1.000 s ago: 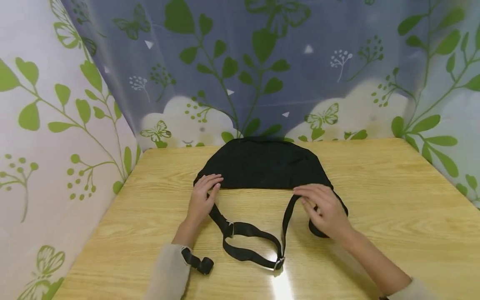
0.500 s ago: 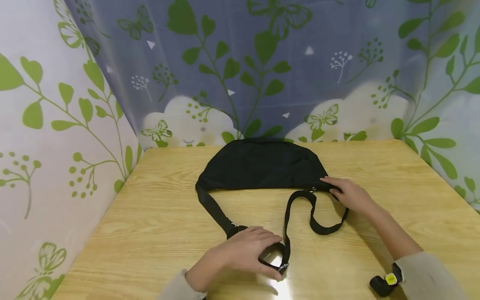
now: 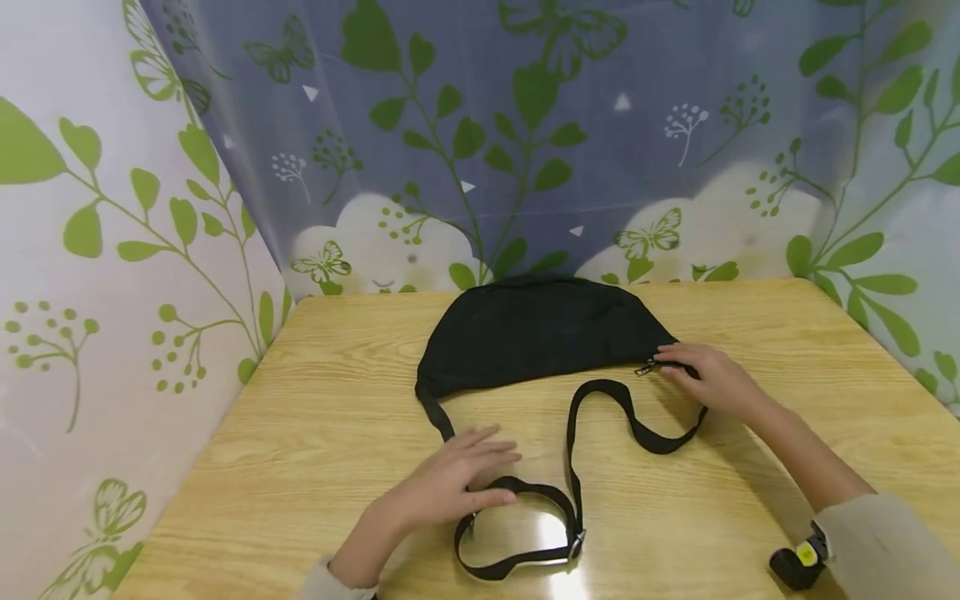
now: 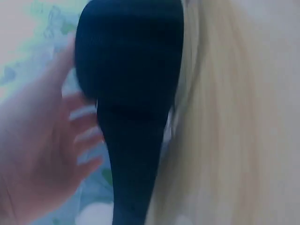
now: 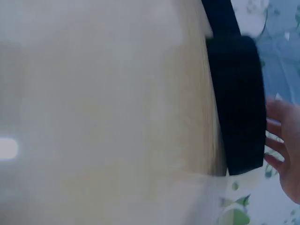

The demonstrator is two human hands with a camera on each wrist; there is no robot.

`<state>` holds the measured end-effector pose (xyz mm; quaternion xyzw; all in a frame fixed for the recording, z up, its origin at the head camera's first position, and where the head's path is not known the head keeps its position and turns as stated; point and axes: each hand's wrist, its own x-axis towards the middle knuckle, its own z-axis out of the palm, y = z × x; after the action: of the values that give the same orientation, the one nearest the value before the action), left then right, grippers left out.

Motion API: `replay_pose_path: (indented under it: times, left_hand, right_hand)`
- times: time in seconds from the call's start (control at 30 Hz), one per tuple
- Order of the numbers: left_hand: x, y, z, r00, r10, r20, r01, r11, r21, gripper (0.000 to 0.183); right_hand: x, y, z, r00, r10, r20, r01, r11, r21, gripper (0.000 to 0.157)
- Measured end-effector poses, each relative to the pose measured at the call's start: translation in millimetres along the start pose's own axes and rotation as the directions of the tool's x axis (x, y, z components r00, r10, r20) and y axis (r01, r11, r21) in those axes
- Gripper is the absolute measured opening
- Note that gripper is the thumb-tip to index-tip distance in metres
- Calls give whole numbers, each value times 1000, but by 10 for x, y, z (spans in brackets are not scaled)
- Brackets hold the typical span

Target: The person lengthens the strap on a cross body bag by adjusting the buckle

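Observation:
A black waist bag (image 3: 540,333) lies flat on the table, its right end raised a little farther back than its left. My right hand (image 3: 708,379) grips that right end between thumb and fingers, beside a small metal zip pull (image 3: 643,369). My left hand (image 3: 442,483) is spread over the black strap (image 3: 517,562), fingers fairly straight, holding nothing visible. The strap forms a loop, with a metal buckle (image 3: 576,544) at its right. In the left wrist view, a blurred dark shape (image 4: 131,56) hides some fingertips; in the right wrist view, the fingertips meet a similar dark shape (image 5: 236,98).
The wood-grain table (image 3: 315,400) reaches back to a blue patterned cloth (image 3: 420,125). A pale patterned cloth (image 3: 45,250) hangs on the left. A small black device (image 3: 797,567) hangs at my right wrist.
My left hand went from the bag's left end down to the strap loop, then drew back leftward. My right hand moved to the bag's right end; the bag has shifted right and tilted.

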<state>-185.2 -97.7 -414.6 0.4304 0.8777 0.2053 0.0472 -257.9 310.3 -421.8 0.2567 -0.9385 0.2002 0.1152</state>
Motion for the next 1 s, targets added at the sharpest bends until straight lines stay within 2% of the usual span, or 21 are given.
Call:
replay_pose_path:
  times: [0.07,0.13,0.2,0.27,0.33,0.43,0.57,0.73,0.8,0.87,0.93,1.0]
  left_hand:
    - [-27,-114,-24,989,-120,-84,124,992,36,60]
    - [-4,-228,-27,956,-255,-145,261,965,27,65]
    - [57,-334,-16,917,-366,-157,367,930,-25,68]
    - [114,-440,10,888,-434,-150,426,901,-85,69]
    - [155,-543,32,875,-467,-131,450,882,-138,69]
    - [189,-722,41,889,-439,-132,420,895,-151,64]
    - [234,-965,-9,908,-385,-166,361,920,-153,59]
    - [226,-1132,-83,917,-352,-187,320,930,-181,53]
    - [158,-1115,-110,929,-307,-207,267,943,-201,51]
    - [50,-1031,-134,950,-219,-223,170,960,-221,49]
    - [-76,-837,-165,972,-131,-197,82,968,-236,48]
    - [-188,-564,-172,990,-31,-140,0,976,-218,52]
  right_hand:
    - [-28,-79,4,998,-61,-18,61,998,9,32]
    - [-50,-120,-7,998,-57,-20,57,998,-15,36]
    - [-67,-114,-30,1000,-15,-8,14,999,-48,41]
    - [-83,-69,-35,999,32,36,-29,998,-60,46]
    - [-114,-46,-31,995,57,82,-53,997,-60,49]
    - [-188,-49,-17,991,66,115,-60,997,-55,49]
    - [-270,-151,-46,992,83,94,-80,996,-42,41]
    - [-305,-280,-100,995,53,86,-54,999,7,35]
    - [-328,-337,-106,996,38,85,-44,997,70,34]
    - [-373,-399,-97,995,29,97,-43,990,138,34]
    - [-424,-466,-72,994,9,110,-29,984,177,35]
    - [-466,-531,-39,991,-6,132,-14,988,155,40]
